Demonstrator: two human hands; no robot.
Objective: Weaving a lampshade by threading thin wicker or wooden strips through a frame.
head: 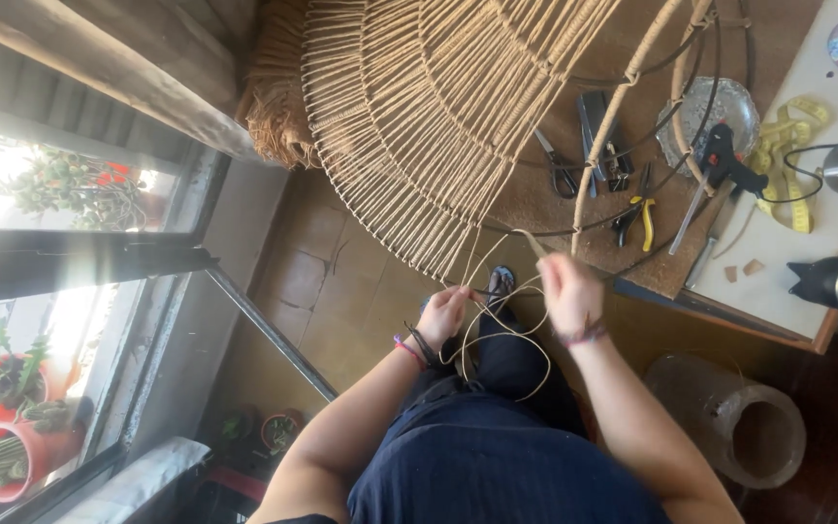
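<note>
**Hands working cord below a woven fan**

A large round fan-shaped frame wound with tan cord (419, 116) overhangs the table (778, 252). Below it, loose tan cord (497, 335) loops between both hands: the left hand (443, 315) is closed around it, the right hand (569, 291) pinches a strand.

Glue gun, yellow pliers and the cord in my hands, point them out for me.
Glue gun (722, 155): head view, on its black body.
Yellow pliers (646, 219): head view, on a yellow handle.
Cord (497, 335): head view, on the loop hanging between the left hand (443, 315) and right hand (568, 291).

Two hands (443, 315) (566, 289), one glue gun (725, 160), two pliers (637, 215) (563, 173)
</note>
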